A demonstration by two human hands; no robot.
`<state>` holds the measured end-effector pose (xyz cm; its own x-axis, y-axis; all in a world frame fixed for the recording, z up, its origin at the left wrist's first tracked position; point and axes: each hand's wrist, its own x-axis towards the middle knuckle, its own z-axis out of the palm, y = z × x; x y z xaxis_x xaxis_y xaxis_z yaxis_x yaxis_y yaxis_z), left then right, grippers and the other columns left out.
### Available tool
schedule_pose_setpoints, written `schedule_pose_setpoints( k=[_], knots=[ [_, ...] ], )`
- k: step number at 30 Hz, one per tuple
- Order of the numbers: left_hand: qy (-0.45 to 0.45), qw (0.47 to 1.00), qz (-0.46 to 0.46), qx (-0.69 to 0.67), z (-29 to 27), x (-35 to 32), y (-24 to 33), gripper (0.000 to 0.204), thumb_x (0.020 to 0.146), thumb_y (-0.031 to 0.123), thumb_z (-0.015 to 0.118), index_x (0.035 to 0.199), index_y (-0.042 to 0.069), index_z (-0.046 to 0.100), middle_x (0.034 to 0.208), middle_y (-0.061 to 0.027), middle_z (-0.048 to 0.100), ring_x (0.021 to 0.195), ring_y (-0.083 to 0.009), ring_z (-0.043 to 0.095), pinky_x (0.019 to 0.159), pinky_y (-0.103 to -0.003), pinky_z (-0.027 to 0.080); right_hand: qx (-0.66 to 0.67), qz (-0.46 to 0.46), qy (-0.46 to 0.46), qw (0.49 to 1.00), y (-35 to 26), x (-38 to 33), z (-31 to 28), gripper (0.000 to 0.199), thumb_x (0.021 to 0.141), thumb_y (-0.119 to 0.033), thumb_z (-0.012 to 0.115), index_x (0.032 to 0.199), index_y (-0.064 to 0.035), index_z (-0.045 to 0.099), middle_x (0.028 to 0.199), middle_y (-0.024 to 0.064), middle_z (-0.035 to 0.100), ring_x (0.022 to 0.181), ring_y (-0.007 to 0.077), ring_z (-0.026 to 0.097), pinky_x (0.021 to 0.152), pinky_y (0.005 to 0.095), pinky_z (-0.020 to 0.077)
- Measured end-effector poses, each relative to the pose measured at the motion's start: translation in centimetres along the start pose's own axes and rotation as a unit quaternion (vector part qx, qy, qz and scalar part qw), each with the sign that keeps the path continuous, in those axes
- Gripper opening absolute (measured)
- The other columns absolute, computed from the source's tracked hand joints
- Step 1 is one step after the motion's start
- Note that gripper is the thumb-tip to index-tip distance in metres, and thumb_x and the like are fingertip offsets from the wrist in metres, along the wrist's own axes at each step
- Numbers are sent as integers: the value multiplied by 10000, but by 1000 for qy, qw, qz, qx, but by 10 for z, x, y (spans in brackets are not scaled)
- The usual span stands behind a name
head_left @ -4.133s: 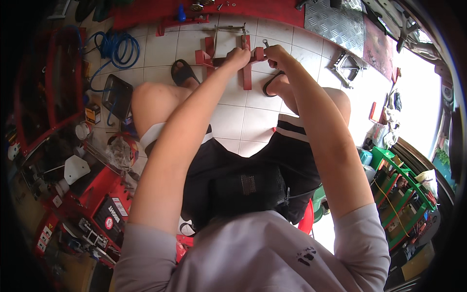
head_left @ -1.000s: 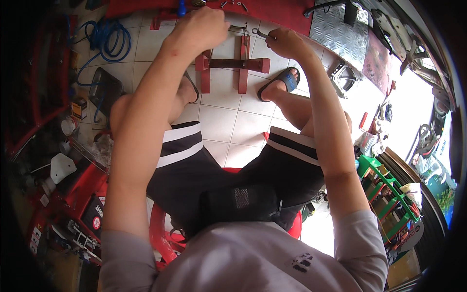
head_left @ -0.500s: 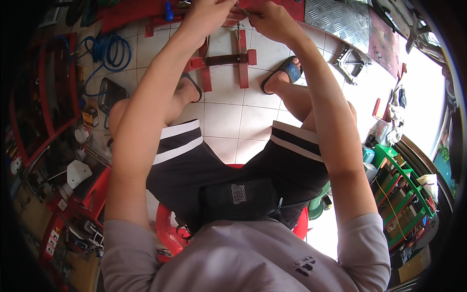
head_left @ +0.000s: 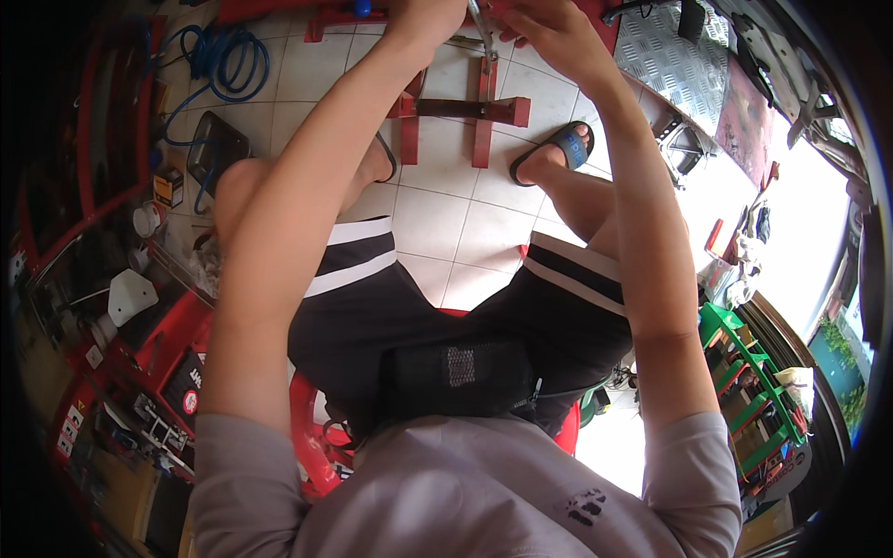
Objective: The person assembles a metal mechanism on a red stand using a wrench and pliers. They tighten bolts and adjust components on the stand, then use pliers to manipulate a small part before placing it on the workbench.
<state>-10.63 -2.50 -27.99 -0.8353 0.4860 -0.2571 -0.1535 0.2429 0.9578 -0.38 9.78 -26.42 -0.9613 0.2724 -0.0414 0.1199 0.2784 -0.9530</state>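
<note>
At the top edge, my left hand (head_left: 428,20) is bent inward beside a slim silver metal tool (head_left: 483,30); its fingertips are cut off by the picture's edge. My right hand (head_left: 553,39) is just to the right of the tool, its fingers curled inward. Whatever those fingers hold is hidden. Below both hands, a red metal stand (head_left: 482,126) with a dark crossbar rests on the tiled floor between my feet. A red surface lies behind the hands.
A coiled blue hose (head_left: 228,60) and a dark tray (head_left: 219,149) are at the left. On the right, a diamond-plate metal sheet (head_left: 665,65) lies beyond a metal bracket (head_left: 684,149). A green rack (head_left: 744,372) stands at the lower right. I sit on a red stool (head_left: 312,446).
The view has shifted slightly, so the stand appears further right. My hands have moved up and right in the picture, and the silver tool now points downward between them.
</note>
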Motion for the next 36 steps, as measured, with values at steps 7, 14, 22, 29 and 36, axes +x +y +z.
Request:
schedule_pose_setpoints(
  k=[7, 14, 22, 29, 36],
  knots=[
    [-26, 990, 5, 135, 21, -8, -55, 277, 931, 250, 472, 1029, 61, 649, 693, -8, 570, 649, -93, 545, 600, -278, 471, -170, 89, -10, 981, 12, 2, -13, 236, 881, -174, 548, 999, -6, 664, 774, 122, 671, 701, 175, 670, 631, 311, 522],
    [-32, 958, -239, 154, 48, -28, -197, 210, 846, 230, 563, 912, 85, 701, 936, -163, 677, 884, -309, 646, 764, -389, 487, -299, 15, -25, 954, 45, 3, -17, 238, 858, -221, 532, 943, -62, 686, 858, 177, 670, 781, 314, 668, 691, 387, 523],
    [49, 928, -357, 96, 73, -54, -265, 180, 823, 167, 648, 950, 52, 705, 860, -126, 687, 750, -217, 663, 651, -322, 550, -352, 19, -150, 924, 53, 7, -12, 228, 828, -226, 526, 923, -111, 698, 904, 160, 675, 829, 298, 660, 730, 380, 523],
    [100, 929, -355, -30, 77, -67, -247, 103, 839, 78, 651, 907, 13, 694, 712, -77, 638, 526, -122, 579, 458, -245, 531, -294, 293, -342, 843, 23, -5, -11, 298, 885, -273, 512, 1095, -105, 638, 883, 92, 680, 774, 178, 684, 674, 281, 573],
    [82, 967, -239, 12, 79, -78, -238, 117, 822, 38, 659, 917, -26, 685, 693, -79, 648, 534, -118, 594, 484, -253, 496, -306, 288, -363, 832, 20, -5, -6, 305, 886, -257, 521, 1131, -110, 625, 941, 79, 682, 783, 165, 683, 693, 274, 573]
  ],
)
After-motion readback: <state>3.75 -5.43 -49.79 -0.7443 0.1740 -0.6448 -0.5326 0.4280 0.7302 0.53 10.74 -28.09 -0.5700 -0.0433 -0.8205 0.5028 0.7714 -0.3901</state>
